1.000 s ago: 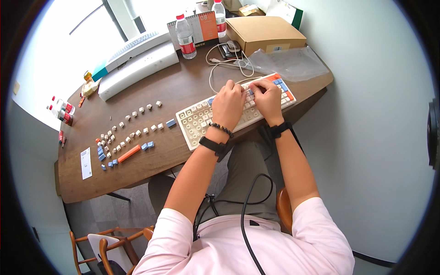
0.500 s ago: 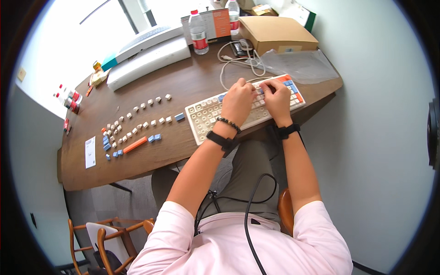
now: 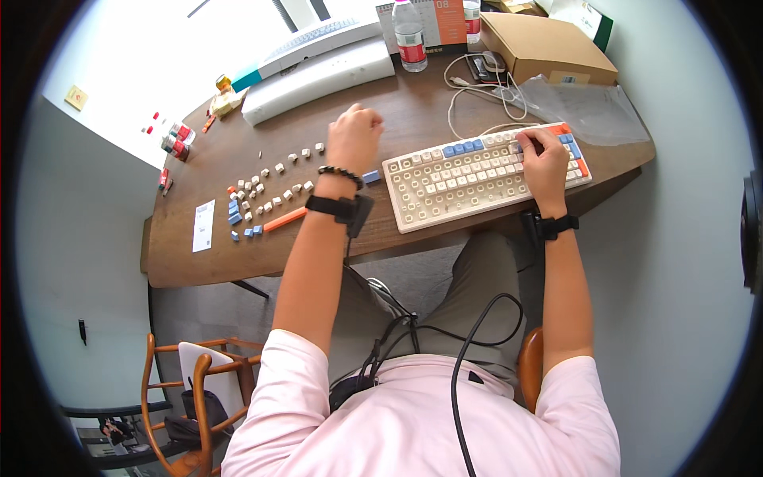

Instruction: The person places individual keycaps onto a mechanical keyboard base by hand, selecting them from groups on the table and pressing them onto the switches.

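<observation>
- Left hand [image 3: 354,137]: raised over the bench [image 3: 429,111], left of the keyboard and apart from it; the fingers are bent inward. From where I stand, I cannot tell whether the fingertips meet or hold anything.
- Right hand [image 3: 544,163]: over the right part of the keyboard, fingers curled, thumb and forefinger reaching its upper rows. The fingertips are too small to make out; I cannot tell whether they pinch a keycap.
- Keyboard [image 3: 445,199]: lying at the near edge of the bench, partly capped; pale caps fill much of the middle, blue ones stand in the top row, and blue and orange ones at the right end.
- Loose pale keycaps [image 3: 306,153]: set in rough rows to the left of the keyboard, beyond the left forearm.
- Blue keycap [image 3: 370,176]: just beside the keyboard's left end.
- Long orange keycap [image 3: 284,220]: nearer the front edge, partly behind the left forearm.
- Pale cable [image 3: 455,111]: looped behind the keyboard, near a clear plastic bag [image 3: 572,111].
</observation>
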Motion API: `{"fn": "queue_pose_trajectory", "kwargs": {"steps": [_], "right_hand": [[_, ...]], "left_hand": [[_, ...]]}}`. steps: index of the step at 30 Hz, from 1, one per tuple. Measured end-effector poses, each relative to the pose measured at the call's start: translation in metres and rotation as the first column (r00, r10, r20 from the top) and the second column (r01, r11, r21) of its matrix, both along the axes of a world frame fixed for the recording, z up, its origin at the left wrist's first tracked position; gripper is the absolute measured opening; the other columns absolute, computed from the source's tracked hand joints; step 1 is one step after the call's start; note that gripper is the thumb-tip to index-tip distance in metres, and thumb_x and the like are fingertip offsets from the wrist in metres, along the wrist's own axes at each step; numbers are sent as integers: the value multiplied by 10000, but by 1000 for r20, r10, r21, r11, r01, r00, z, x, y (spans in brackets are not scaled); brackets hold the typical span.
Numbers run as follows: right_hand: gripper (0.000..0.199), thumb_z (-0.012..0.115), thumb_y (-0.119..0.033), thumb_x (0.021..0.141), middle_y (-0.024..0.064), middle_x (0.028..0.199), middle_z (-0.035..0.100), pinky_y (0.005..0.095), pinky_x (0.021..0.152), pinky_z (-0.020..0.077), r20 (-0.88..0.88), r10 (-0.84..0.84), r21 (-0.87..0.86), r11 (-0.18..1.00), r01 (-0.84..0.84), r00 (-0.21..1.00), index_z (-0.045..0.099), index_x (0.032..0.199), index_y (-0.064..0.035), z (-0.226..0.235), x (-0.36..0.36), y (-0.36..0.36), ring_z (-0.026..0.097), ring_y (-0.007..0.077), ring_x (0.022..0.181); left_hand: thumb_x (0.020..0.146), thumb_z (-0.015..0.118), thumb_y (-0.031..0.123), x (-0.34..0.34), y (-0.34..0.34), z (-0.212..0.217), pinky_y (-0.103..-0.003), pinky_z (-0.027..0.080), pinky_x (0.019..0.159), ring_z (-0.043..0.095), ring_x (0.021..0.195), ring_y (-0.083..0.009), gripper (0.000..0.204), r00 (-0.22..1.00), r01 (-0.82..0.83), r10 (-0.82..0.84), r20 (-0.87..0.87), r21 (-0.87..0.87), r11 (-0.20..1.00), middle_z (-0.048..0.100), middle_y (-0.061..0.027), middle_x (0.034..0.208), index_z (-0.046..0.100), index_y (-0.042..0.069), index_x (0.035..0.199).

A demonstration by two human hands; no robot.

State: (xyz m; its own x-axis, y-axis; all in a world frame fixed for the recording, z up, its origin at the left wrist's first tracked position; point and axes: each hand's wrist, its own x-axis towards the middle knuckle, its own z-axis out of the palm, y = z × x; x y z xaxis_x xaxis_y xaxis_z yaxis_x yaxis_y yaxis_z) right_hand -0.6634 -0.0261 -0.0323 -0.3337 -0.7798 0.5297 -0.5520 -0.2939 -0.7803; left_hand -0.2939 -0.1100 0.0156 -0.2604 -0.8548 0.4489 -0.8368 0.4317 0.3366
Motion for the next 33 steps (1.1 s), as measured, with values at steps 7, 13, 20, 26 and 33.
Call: {"fn": "queue_pose_trajectory", "kwargs": {"steps": [7, 13, 20, 26, 33], "right_hand": [[102, 835, -51, 1042, 152, 941, 799, 389, 723, 562, -34, -5, -37, 999, 4, 999, 822, 1055, 50, 6, -4, 3, 737, 272, 761], [88, 829, -44, 1018, 184, 952, 778, 440, 769, 576, -25, -27, -63, 998, 25, 999, 816, 1032, 42, 2, -5, 4, 750, 378, 845], [97, 830, -44, 1018, 207, 965, 789, 463, 811, 587, -8, -9, -78, 997, 9, 1000, 819, 1018, 53, 5, 4, 6, 766, 404, 908], [89, 800, -47, 1078, 162, 859, 776, 389, 707, 566, 149, 29, -19, 999, -26, 988, 782, 1055, 38, 9, -2, 7, 736, 277, 752], [70, 801, -42, 1088, 137, 843, 783, 343, 691, 561, 162, 13, -139, 990, 10, 987, 794, 1088, 28, 10, -10, 11, 714, 213, 721]], "left_hand": [[1049, 826, 281, 23, -4, -21, -513, 460, 1059, 714, 1249, -294, 174, 970, -165, 151, 191, 61, 984, 821, -24, 1176, 910, 161, 1142], [1036, 839, 324, 13, 2, -22, -481, 393, 1088, 691, 1263, -275, 207, 963, -174, 165, 214, 22, 985, 825, -6, 1166, 912, 174, 1158], [1026, 857, 306, 17, 26, -1, -510, 363, 1122, 681, 1286, -248, 198, 965, -204, 209, 160, -44, 978, 806, 20, 1243, 894, 198, 1188], [1062, 826, 288, -23, 67, 33, -502, 358, 1158, 728, 1232, -221, 189, 996, -84, 84, -2, -19, 996, 823, 10, 1187, 886, 162, 1189], [1060, 827, 168, -81, 86, 51, -415, 585, 958, 791, 981, -249, 152, 979, 148, -150, -142, -22, 989, 810, -86, 1090, 883, 65, 1157]]}}
